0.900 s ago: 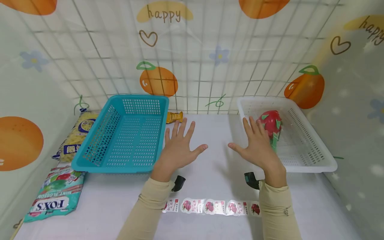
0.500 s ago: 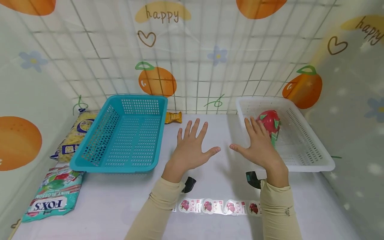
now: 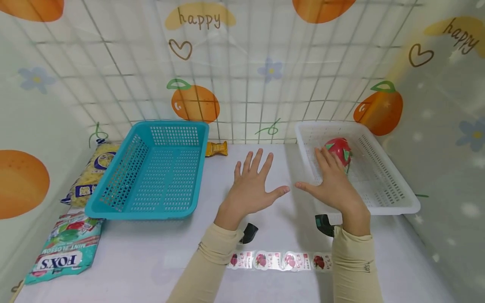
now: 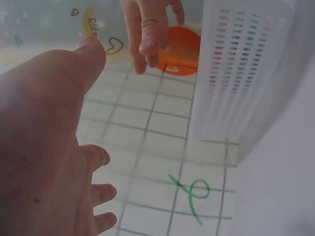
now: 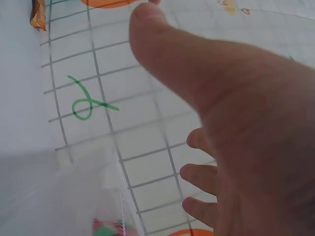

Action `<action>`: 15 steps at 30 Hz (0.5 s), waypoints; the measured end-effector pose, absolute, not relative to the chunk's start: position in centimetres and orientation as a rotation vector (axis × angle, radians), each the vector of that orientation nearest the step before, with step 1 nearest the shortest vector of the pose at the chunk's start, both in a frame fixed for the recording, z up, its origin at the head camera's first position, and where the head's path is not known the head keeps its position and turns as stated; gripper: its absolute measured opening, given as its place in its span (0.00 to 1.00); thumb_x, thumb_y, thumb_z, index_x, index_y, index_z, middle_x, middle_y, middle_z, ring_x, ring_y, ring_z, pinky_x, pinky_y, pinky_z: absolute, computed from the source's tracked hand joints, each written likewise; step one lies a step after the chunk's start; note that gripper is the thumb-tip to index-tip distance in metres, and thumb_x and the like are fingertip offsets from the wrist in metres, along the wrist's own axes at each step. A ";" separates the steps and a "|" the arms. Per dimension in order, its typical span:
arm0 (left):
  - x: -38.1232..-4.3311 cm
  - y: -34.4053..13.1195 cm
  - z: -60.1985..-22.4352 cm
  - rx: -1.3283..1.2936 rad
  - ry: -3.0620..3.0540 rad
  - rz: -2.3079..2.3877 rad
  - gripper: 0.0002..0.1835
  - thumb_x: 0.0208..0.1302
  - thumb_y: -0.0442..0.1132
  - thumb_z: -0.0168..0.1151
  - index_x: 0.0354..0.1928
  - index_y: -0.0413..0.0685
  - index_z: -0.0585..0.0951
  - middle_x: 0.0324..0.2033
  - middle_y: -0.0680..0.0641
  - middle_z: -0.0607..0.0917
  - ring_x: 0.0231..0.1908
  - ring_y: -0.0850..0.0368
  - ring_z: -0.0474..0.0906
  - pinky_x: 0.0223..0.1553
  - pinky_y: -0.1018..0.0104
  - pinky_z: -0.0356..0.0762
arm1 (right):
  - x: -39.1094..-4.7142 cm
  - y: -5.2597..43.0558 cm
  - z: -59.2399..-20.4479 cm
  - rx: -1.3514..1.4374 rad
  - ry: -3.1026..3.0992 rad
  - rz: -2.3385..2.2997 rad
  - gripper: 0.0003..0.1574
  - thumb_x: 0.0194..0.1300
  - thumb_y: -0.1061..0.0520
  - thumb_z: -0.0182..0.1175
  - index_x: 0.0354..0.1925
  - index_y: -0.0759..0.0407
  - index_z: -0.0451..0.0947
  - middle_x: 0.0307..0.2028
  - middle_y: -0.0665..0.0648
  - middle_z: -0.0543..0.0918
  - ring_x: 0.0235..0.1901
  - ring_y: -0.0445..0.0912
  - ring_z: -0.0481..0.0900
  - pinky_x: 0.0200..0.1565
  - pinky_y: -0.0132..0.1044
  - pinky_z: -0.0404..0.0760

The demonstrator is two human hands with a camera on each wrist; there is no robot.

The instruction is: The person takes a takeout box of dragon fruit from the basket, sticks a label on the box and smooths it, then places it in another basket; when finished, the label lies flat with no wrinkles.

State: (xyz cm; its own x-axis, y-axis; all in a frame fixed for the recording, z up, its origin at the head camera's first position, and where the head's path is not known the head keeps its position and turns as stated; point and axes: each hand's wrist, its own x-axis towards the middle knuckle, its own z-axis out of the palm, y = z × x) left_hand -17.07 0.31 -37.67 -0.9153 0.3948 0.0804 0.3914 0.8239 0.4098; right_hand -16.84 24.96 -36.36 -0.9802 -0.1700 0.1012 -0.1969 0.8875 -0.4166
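My left hand hovers over the middle of the table with fingers spread and nothing in it. To its right, my right hand is spread as well, its fingers overlapping the left side of a white basket in the head view. Inside that basket lies a red dragon fruit with green tips, partly hidden by the right hand's fingers. The two thumbs point toward each other, a small gap apart. In the left wrist view, the left hand appears beside the basket's slotted wall; the right wrist view shows the right hand's straight fingers.
A teal basket stands on the left. Beside it lie a yellow-and-blue bag, a FOX'S candy bag and a small orange-yellow packet. A strip of fruit stickers lies near the front. A patterned curtain hangs behind.
My left hand has moved right, away from the teal basket and closer to the right hand. The right hand has shifted slightly right. Both stay spread; the view has shifted a little.
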 end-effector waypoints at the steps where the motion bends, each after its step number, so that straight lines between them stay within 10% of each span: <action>1: -17.1 0.5 -37.6 0.651 2.989 0.669 0.53 0.65 0.78 0.47 0.83 0.61 0.43 0.83 0.49 0.39 0.82 0.45 0.31 0.78 0.34 0.37 | -16.8 25.2 -36.4 0.291 -2.985 0.672 0.73 0.60 0.33 0.70 0.81 0.63 0.40 0.81 0.71 0.42 0.79 0.73 0.37 0.70 0.77 0.45; 15: -16.8 3.9 -37.6 0.739 2.908 0.689 0.53 0.64 0.78 0.49 0.83 0.64 0.43 0.83 0.51 0.38 0.82 0.48 0.31 0.80 0.40 0.39 | -16.6 28.6 -36.3 0.087 -3.020 0.718 0.78 0.59 0.31 0.70 0.81 0.63 0.32 0.80 0.73 0.35 0.76 0.78 0.35 0.66 0.81 0.49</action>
State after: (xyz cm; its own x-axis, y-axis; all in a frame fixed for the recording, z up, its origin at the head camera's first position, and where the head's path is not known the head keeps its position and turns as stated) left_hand -16.77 3.88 -37.58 -0.8829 0.4671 0.0477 0.4388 0.7848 0.4376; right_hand -16.56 28.63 -36.31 -0.9978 -0.0460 0.0476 -0.0625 0.8915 -0.4487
